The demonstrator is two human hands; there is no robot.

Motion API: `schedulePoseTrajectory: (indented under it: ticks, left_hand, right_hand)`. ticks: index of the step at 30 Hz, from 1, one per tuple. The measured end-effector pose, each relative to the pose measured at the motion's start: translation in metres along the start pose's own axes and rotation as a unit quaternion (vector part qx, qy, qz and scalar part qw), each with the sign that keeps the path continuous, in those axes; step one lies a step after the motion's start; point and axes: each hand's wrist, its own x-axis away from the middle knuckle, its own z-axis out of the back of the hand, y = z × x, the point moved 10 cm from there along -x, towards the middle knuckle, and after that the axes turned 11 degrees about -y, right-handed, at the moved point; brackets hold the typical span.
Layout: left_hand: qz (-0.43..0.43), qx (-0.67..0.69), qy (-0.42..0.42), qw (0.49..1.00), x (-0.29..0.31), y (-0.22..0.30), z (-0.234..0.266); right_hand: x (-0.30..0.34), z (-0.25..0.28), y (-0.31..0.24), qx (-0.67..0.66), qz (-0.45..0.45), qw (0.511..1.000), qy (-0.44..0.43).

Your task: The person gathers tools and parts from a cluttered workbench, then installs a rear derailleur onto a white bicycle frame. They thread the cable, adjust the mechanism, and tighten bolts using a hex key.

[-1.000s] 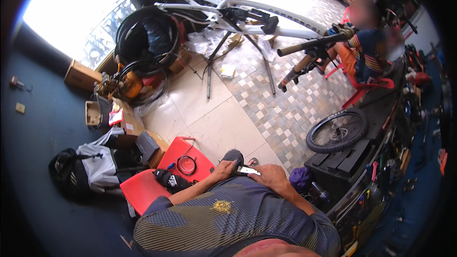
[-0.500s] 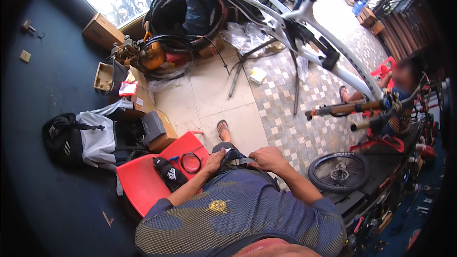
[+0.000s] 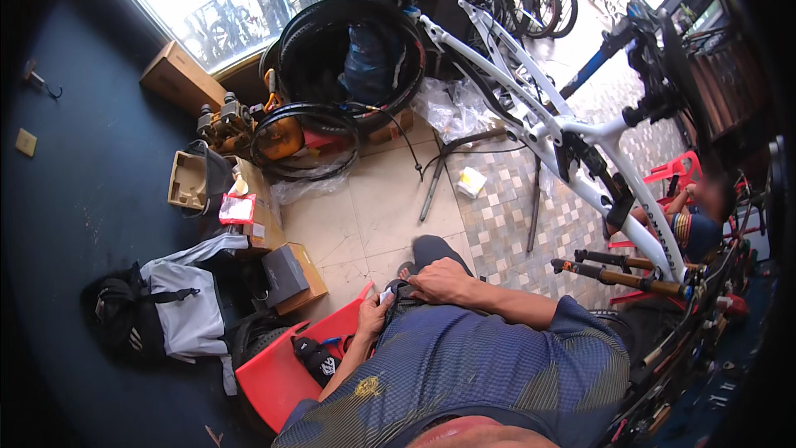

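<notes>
Both hands are at my waist, over a dark, black piece whose kind I cannot make out. My left hand is closed at its left edge, with a small whitish bit showing by the fingers. My right hand lies across its top, fingers curled down and mostly hidden. Under my left forearm stands a red plastic chair, with a black cloth item with white print on it.
A white bike frame hangs on a stand at the right, its fork toward me. Tyres, boxes and a backpack line the left and back. A co-worker sits at far right.
My view and body have turned to the right. My right hand has come leftward, closer to my left hand. The grey strip seen between them is now out of sight.
</notes>
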Motion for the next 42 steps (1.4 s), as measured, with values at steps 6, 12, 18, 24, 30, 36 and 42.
schedulePoseTrajectory:
  ticks: [6,12,18,24,30,36,42]
  left_hand:
    - [-0.044,0.052,0.043,0.997,-0.076,0.072,0.038]
    - [0.046,-0.227,0.149,0.961,-0.191,0.189,0.087]
    - [-0.063,-0.173,0.004,0.983,-0.339,0.336,0.092]
    - [-0.239,-0.178,-0.233,0.926,-0.419,0.546,-0.062]
    - [-0.202,-0.225,-0.515,0.802,-0.429,0.633,-0.216]
    - [-0.175,-0.293,-0.638,0.691,-0.459,0.654,-0.266]
    - [-0.130,-0.407,-0.668,0.609,-0.523,0.659,-0.263]
  right_hand:
    - [-0.072,0.066,0.059,-0.054,0.033,0.998,-0.002]
    - [-0.127,0.168,0.167,-0.089,-0.021,0.995,0.035]
    - [-0.088,0.313,0.308,-0.403,-0.013,0.874,0.272]
    - [-0.051,0.403,0.340,-0.602,0.208,0.612,0.468]
    - [-0.045,0.438,0.364,-0.561,0.191,0.478,0.648]
    - [-0.020,0.469,0.389,-0.350,-0.086,0.542,0.759]
    - [-0.039,0.485,0.415,-0.283,-0.259,0.610,0.693]
